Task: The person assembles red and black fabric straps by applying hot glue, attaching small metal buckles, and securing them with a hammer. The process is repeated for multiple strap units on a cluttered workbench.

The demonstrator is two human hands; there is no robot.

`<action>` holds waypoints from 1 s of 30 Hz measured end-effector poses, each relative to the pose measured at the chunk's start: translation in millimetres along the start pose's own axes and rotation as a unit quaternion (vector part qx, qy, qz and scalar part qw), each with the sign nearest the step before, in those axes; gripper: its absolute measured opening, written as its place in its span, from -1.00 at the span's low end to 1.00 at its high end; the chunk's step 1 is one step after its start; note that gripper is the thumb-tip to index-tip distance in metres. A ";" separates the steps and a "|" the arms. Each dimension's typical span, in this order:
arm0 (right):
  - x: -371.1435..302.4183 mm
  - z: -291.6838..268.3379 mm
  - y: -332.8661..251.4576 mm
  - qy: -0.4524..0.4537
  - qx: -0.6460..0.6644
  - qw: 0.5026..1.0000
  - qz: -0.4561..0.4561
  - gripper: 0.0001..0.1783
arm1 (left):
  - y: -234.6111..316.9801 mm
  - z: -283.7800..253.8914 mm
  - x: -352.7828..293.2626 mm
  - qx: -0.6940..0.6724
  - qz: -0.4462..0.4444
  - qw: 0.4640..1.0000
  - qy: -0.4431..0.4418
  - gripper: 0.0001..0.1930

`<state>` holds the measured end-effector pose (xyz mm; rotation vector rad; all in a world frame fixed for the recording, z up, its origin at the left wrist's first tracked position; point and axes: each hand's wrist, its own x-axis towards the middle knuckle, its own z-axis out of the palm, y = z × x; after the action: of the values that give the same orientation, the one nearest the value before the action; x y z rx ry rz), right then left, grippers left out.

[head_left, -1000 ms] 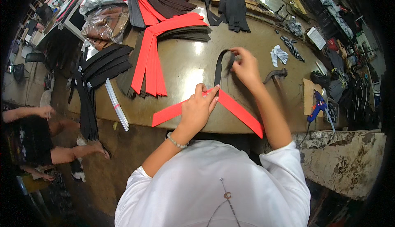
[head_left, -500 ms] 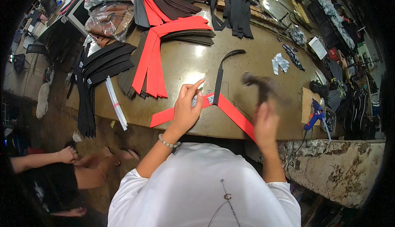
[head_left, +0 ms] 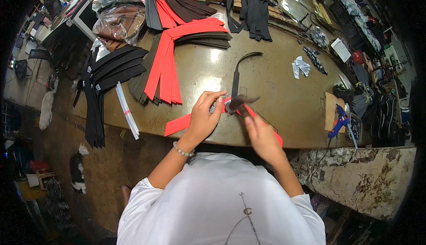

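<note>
A red V-shaped strap [head_left: 177, 124] lies at the table's near edge, a narrow black strip [head_left: 235, 83] running away from its bend. Over its left arm rests my left hand [head_left: 206, 114], fingers curled, with white printed labels [head_left: 212, 108] showing between thumb and forefinger. My right hand [head_left: 264, 140] is closed round the handle of a hammer [head_left: 242, 103]. The hammer's blurred head is down over the strap's bend, close to my left fingertips. Whether it touches the strap is hard to make out.
Red and dark straps [head_left: 164, 63] are stacked at the back left, beside black straps [head_left: 117, 69] and bundled white strips [head_left: 127, 112]. Loose white labels [head_left: 301, 66] lie at right; a blue glue gun [head_left: 340, 123] is near the right edge. A black-and-white cat [head_left: 77, 171] is on the floor.
My right hand has swung the hammer left and down, from right of the strap to its bend. My left hand stays on the strap. A person at the lower left has left the view.
</note>
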<state>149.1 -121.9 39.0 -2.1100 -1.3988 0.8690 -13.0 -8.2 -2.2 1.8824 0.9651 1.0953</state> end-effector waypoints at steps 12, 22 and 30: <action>31.7 -77.1 128.8 0.381 -0.301 0.860 0.157 -0.47 | 6.6 4.9 0.2 0.262 0.153 0.944 -0.127 -0.71; 36.1 -74.4 143.4 0.375 -0.346 0.854 0.102 -0.47 | 52.3 -176.9 151.9 0.382 0.313 0.842 0.216 -0.66; 35.3 -73.1 138.6 0.387 -0.345 0.849 0.105 -0.53 | -46.2 -347.9 61.6 0.518 0.019 0.752 0.406 -0.66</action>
<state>299.7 -143.7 -12.6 -2.6871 -1.1007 -0.5321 -317.4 143.3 104.6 2.1985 2.4407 1.6423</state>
